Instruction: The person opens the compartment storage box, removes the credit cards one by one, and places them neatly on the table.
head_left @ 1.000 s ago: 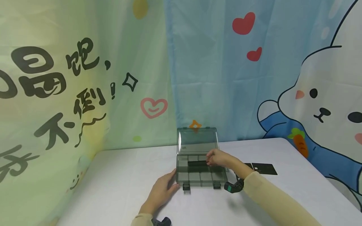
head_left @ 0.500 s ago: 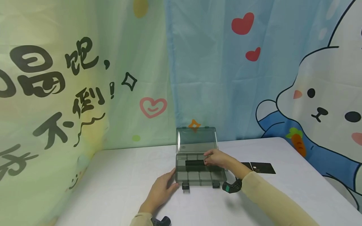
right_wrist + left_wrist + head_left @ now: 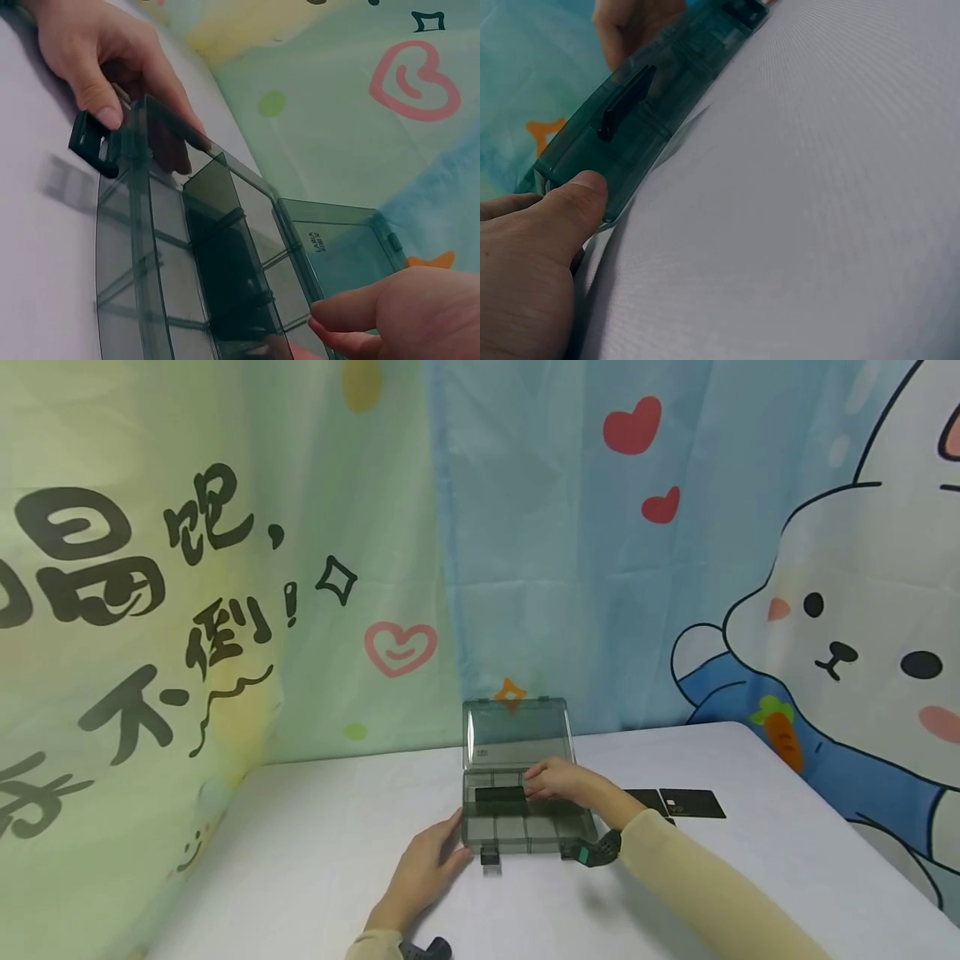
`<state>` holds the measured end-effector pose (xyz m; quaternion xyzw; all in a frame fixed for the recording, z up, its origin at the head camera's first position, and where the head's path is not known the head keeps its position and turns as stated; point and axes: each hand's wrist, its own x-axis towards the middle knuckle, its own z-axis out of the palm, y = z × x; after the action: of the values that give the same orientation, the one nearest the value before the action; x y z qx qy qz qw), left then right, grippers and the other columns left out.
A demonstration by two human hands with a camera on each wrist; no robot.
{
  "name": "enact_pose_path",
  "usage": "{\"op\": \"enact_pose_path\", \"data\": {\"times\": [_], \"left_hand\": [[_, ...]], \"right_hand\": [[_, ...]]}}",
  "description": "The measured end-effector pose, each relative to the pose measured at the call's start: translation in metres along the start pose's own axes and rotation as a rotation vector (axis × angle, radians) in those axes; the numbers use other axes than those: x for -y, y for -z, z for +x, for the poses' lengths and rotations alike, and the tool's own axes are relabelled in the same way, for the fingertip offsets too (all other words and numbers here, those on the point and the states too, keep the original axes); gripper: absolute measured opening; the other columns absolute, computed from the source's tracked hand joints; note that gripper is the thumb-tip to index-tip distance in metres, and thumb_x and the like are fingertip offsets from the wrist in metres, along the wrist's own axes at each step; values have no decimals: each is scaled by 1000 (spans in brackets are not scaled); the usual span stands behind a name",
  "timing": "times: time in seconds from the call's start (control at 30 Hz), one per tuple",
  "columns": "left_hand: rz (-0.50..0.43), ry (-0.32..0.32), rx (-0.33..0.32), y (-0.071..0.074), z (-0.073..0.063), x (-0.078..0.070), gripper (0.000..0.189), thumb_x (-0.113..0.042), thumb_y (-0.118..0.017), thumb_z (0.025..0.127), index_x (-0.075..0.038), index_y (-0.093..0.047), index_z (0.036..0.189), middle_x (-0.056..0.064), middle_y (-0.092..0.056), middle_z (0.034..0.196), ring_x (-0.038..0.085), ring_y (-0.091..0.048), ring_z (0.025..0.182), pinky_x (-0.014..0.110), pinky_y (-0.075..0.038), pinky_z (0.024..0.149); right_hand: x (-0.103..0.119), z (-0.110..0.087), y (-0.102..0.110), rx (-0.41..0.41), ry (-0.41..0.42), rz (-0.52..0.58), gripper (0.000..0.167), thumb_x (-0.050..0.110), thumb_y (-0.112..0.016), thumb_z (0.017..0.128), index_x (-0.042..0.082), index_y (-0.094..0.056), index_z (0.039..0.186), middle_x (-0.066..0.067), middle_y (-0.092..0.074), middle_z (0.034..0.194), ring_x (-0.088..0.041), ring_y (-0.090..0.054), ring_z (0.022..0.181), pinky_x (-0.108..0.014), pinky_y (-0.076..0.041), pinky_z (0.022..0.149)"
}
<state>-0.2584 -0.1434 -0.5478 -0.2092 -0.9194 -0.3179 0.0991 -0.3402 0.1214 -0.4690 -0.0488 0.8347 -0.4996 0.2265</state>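
A translucent dark-green compartment box [image 3: 502, 835] stands on the white table with its lid [image 3: 517, 735] raised at the back. My left hand [image 3: 423, 868] grips the box's left front corner. In the left wrist view its thumb presses the front wall, with fingers round the side. My right hand [image 3: 566, 783] reaches over the box and pinches a long black card [image 3: 498, 800], which lies across the middle row of compartments. In the right wrist view that dark piece [image 3: 229, 262] shows inside the box, and the lower fingers are partly hidden behind the walls.
Flat black cards [image 3: 693, 803] lie on the table right of the box, partly behind the right forearm. Two latches [image 3: 490, 856] hang at the box's front edge. A printed curtain [image 3: 517, 568] rises close behind the table's back edge.
My right hand has moved left over the box, and the black card has shifted left with it. The left hand stays at the box's corner. The head view has turned slightly right.
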Motion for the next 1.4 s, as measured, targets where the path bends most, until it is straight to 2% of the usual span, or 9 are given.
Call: {"op": "enact_pose_path", "data": {"times": [0.17, 0.37, 0.5, 0.6, 0.8, 0.9, 1.23, 1.4], "left_hand": [[5, 21, 3, 2, 0, -3, 64, -41, -61, 90, -12, -41, 144, 9, -55, 137, 28, -53, 126, 45, -42, 108], [3, -1, 2, 1, 1, -2, 64, -41, -60, 91, -11, -42, 144, 9, -56, 137, 28, -53, 126, 45, -42, 108], [3, -17, -5, 0, 1, 1, 63, -40, -61, 91, -8, -43, 143, 11, -56, 136, 29, -54, 124, 45, -43, 107], [-4, -16, -9, 0, 0, 0, 63, -39, -61, 91, -8, -43, 142, 11, -56, 136, 29, -54, 124, 45, -43, 107], [0, -16, -7, -1, 1, 1, 63, -41, -60, 91, -11, -42, 144, 10, -56, 137, 28, -54, 125, 45, -43, 107], [13, -28, -17, 0, 2, 3, 63, -40, -61, 91, -10, -43, 143, 10, -57, 135, 29, -54, 124, 45, -44, 106], [6, -13, -26, 2, 4, 2, 63, -39, -62, 91, -11, -42, 143, 10, -56, 136, 29, -54, 125, 45, -43, 108], [9, -3, -6, -1, 2, 2, 63, -39, -62, 91, -12, -42, 144, 9, -55, 138, 28, -53, 126, 45, -42, 108]], "right_hand": [[2, 7, -2, -10, -20, 24, 35, 5, -48, 95, -11, -50, 125, -23, -64, 116, -26, -67, 98, -41, -54, 92], [1, 7, 0, -24, -47, 120, 34, 3, -47, 96, -12, -51, 126, -25, -64, 117, -27, -69, 98, -41, -54, 92], [0, 9, 0, -3, -43, 150, 36, 6, -46, 98, -12, -49, 129, -23, -65, 117, -20, -70, 90, -39, -55, 90], [-1, 11, -2, 1, -39, 139, 37, 8, -47, 98, -13, -49, 129, -22, -66, 116, -16, -69, 88, -36, -56, 89], [-3, 11, -2, -5, -40, 118, 38, 10, -46, 99, -12, -48, 130, -23, -64, 119, -22, -69, 95, -37, -55, 90], [0, 11, -2, 15, -42, 102, 39, 12, -45, 100, -10, -47, 132, -22, -64, 121, -21, -69, 96, -37, -55, 91], [6, 13, -3, 3, -39, 96, 36, 8, -48, 98, -9, -51, 129, -20, -66, 118, -10, -68, 84, -30, -56, 83], [1, 14, -6, -26, -54, 91, 34, 8, -49, 97, -8, -54, 126, -15, -70, 111, -6, -63, 75, -23, -53, 71]]}}
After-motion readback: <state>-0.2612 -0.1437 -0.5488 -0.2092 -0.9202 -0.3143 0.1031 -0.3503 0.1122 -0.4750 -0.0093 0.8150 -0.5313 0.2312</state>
